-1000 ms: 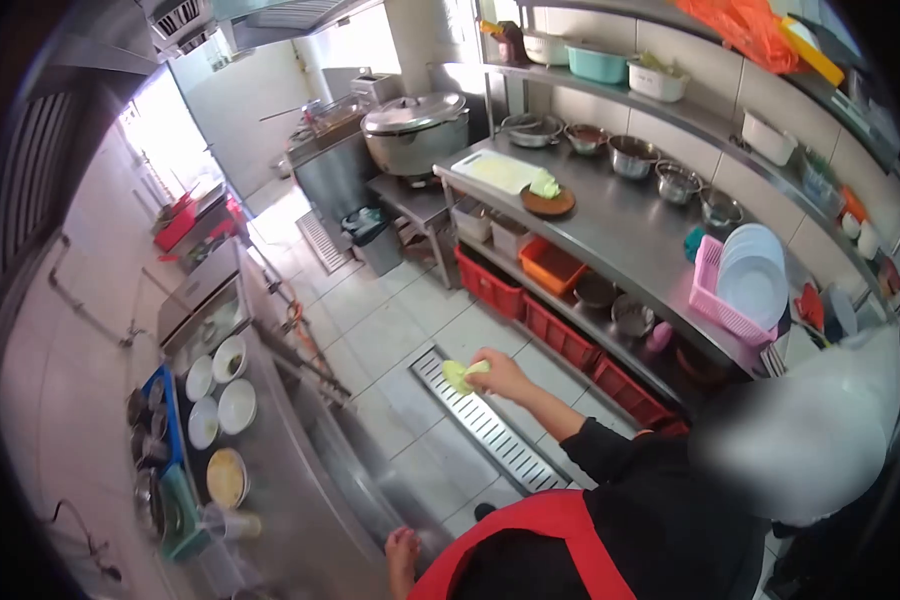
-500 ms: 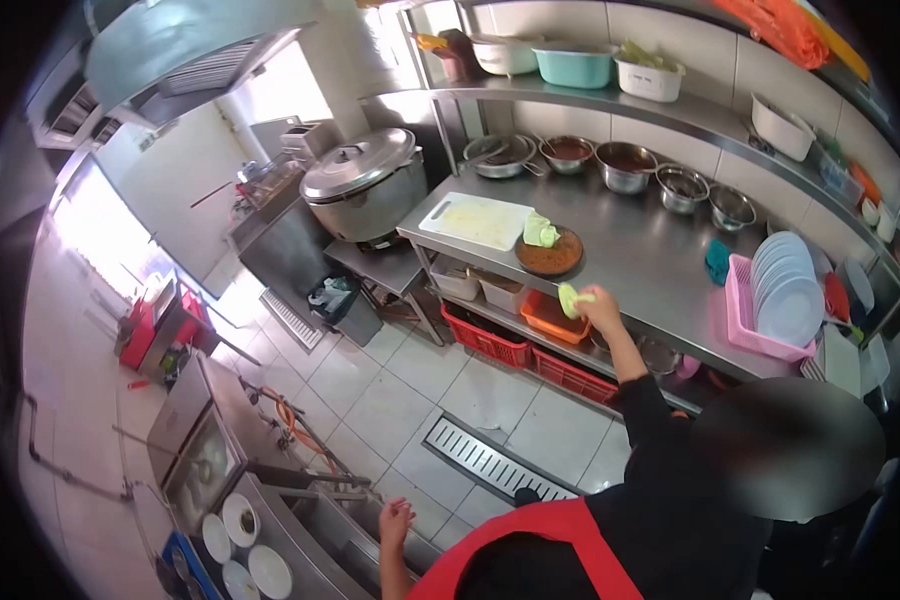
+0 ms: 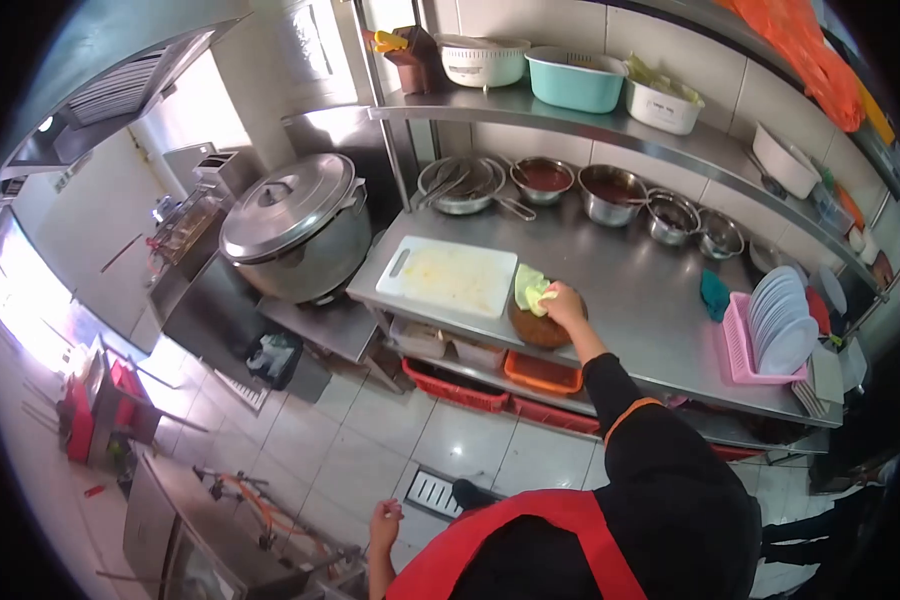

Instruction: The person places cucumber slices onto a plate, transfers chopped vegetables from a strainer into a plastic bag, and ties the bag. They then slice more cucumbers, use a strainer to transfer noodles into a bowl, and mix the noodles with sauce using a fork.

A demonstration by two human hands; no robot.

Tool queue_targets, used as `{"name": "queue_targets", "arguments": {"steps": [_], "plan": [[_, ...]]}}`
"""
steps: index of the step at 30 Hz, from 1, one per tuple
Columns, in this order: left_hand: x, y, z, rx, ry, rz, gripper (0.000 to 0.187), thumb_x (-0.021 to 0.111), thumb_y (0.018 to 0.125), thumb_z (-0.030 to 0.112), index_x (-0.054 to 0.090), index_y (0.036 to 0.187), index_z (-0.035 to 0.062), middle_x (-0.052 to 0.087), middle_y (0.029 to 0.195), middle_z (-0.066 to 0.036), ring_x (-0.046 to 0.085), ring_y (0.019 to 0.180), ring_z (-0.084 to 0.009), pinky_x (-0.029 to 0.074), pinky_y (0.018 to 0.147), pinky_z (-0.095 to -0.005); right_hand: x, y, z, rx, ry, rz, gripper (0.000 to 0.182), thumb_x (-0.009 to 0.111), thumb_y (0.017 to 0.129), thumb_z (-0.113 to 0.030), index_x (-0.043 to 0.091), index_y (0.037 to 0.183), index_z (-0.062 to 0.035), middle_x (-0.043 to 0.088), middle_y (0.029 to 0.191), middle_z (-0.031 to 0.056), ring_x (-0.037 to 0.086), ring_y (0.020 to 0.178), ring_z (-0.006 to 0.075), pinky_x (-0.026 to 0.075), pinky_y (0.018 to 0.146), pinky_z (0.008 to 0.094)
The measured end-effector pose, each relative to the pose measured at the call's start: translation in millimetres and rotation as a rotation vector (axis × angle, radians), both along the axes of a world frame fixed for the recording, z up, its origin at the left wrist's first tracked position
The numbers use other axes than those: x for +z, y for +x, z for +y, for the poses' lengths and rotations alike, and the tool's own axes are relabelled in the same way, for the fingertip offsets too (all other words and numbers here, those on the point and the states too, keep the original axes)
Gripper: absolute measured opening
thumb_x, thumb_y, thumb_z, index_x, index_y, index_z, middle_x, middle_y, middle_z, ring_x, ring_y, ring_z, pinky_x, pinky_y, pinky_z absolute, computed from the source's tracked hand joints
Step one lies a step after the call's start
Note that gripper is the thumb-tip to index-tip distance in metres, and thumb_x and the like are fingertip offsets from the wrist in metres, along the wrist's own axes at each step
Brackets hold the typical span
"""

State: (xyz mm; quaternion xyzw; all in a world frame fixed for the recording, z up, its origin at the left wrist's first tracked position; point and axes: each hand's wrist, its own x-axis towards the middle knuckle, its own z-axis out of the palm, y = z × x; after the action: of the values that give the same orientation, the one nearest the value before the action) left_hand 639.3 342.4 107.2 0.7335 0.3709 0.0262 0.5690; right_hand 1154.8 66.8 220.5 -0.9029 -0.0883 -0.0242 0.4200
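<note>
Right hand (image 3: pixel 564 303) at the round brown board (image 3: pixel 542 328) on the bench (image 3: pixel 640 300) — grip pinching green leaf (image 3: pixel 530 291) over its far edge, beside the white cutting board (image 3: pixel 448 279). Placing step, I judge; next calls for letting go cleanly. Left hand (image 3: pixel 385 522) hangs low, loosely curled, empty.

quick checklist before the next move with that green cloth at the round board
1. Right hand on the green cloth: ok, they touch.
2. Cloth over the round wooden board: ok, at its upper left edge.
3. Board fully on the steel counter: cannot tell, it sits near the front edge.
4. White cutting board clear of the cloth: not ok, the cloth meets its right edge.
5. Left hand free: ok, it hangs low, away from the counter.
</note>
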Motion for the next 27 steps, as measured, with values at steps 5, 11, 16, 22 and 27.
{"name": "queue_targets", "arguments": {"steps": [5, 11, 16, 22, 27], "plan": [[35, 149, 81, -0.240, 0.202, -0.135, 0.026, 0.056, 0.084, 0.018, 0.052, 0.104, 0.0025, 0.061, 0.084, -0.007, 0.060, 0.069, -0.0145, 0.044, 0.057, -0.0245, 9, 11, 27, 0.049, -0.164, -0.041, 0.027, 0.065, 0.066, -0.018, 0.058, 0.088, -0.0044, 0.061, 0.089, 0.0193, 0.058, 0.086, 0.0339, 0.045, 0.076, 0.0400], [125, 310, 67, -0.328, 0.130, -0.263, 0.025, 0.055, 0.081, 0.006, 0.052, 0.106, 0.0003, 0.059, 0.092, -0.008, 0.059, 0.079, -0.0152, 0.047, 0.070, -0.0264, -11, 12, 14, 0.157, -0.132, -0.144, 0.020, 0.062, 0.070, -0.015, 0.058, 0.086, -0.0033, 0.060, 0.087, 0.0177, 0.057, 0.084, 0.0341, 0.044, 0.075, 0.0413], [175, 403, -23, -0.496, 0.203, -0.292, 0.027, 0.057, 0.076, 0.004, 0.055, 0.103, 0.0037, 0.060, 0.098, -0.011, 0.060, 0.087, -0.0215, 0.048, 0.072, -0.0286, 38, 27, -20, 0.092, 0.079, 0.100, 0.019, 0.059, 0.071, -0.012, 0.058, 0.087, -0.0036, 0.061, 0.089, 0.0162, 0.058, 0.084, 0.0324, 0.046, 0.074, 0.0371], [175, 507, -142, -0.911, 0.922, -0.327, 0.038, 0.069, 0.064, 0.019, 0.057, 0.099, 0.0108, 0.059, 0.094, -0.005, 0.053, 0.087, -0.0235, 0.041, 0.074, -0.0373, 58, 70, -72, 0.225, 0.078, 0.103, 0.021, 0.056, 0.073, -0.007, 0.056, 0.094, -0.0047, 0.062, 0.087, 0.0145, 0.060, 0.082, 0.0297, 0.047, 0.073, 0.0348], [157, 533, -166, -0.981, 1.132, -0.119, 0.045, 0.071, 0.062, 0.026, 0.055, 0.101, 0.0117, 0.058, 0.093, -0.002, 0.049, 0.093, -0.0211, 0.038, 0.075, -0.0368, 69, 69, -78, 0.256, 0.197, 0.170, 0.022, 0.056, 0.073, -0.007, 0.056, 0.094, -0.0048, 0.062, 0.088, 0.0131, 0.061, 0.082, 0.0277, 0.047, 0.073, 0.0336]]}}
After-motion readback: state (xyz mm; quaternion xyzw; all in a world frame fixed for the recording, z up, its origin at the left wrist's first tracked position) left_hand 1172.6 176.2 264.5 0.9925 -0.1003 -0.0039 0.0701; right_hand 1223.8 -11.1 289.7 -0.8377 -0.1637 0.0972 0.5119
